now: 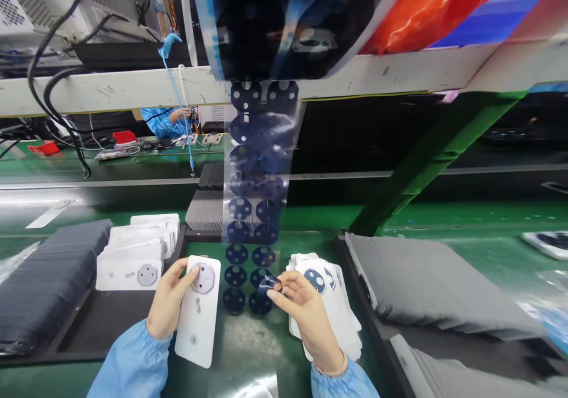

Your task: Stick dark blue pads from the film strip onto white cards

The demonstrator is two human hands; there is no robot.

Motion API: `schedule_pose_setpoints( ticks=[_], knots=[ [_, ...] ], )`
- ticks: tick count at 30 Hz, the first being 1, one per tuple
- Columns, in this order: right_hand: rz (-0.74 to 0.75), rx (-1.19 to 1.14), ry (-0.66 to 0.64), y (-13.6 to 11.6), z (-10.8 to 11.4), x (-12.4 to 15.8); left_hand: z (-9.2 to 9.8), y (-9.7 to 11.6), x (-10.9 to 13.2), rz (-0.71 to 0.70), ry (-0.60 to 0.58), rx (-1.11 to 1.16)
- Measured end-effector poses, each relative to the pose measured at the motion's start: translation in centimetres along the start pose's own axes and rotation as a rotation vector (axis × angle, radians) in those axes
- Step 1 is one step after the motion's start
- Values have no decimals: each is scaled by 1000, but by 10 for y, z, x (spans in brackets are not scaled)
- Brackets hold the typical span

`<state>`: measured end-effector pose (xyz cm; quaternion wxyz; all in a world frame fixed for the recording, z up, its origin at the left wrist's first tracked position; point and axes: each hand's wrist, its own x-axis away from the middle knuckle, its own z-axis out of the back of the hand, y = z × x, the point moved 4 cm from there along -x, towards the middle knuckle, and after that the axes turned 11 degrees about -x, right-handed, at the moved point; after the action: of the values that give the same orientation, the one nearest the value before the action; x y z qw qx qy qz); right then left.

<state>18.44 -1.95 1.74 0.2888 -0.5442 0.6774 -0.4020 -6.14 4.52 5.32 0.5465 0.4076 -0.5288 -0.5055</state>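
My left hand [167,300] grips a white phone back cover [199,315] with a grey octagonal camera recess near its top, thumb resting by the recess. My right hand [302,306] pinches a small dark octagonal lens sticker [269,284] at the lower end of a clear hanging strip [260,209] that carries two columns of the same dark stickers. Under my right hand lies a fanned pile of white covers [337,315] with dark stickers fitted.
A tray [110,321] at left holds a stack of white covers [137,256] and dark grey sheets [48,280]. More grey sheets [426,285] lie at right. A white beam [133,87] crosses overhead. Another person in a blue sleeve [164,120] works beyond the green belt [133,161].
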Motion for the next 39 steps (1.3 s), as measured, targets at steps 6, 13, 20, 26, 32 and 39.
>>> schedule_pose_setpoints(
  ticks=[6, 13, 20, 26, 32, 39],
  knots=[
    [27, 62, 66, 0, -4, 4, -34, -6, 20, -3, -160, -9],
    [162, 169, 139, 1, -9, 14, -65, -17, 32, 33, -275, 56],
    [43, 242, 53, 6, -18, 15, -70, -19, 35, 53, -361, 84],
    [29, 347, 41, 10, -19, 15, -74, -18, 37, 24, -416, 91],
    [28, 348, 64, 11, -23, 17, -76, -16, 42, 25, -432, 137],
    [0, 347, 72, 14, -22, 17, -76, -19, 42, 19, -416, 101]
  ],
)
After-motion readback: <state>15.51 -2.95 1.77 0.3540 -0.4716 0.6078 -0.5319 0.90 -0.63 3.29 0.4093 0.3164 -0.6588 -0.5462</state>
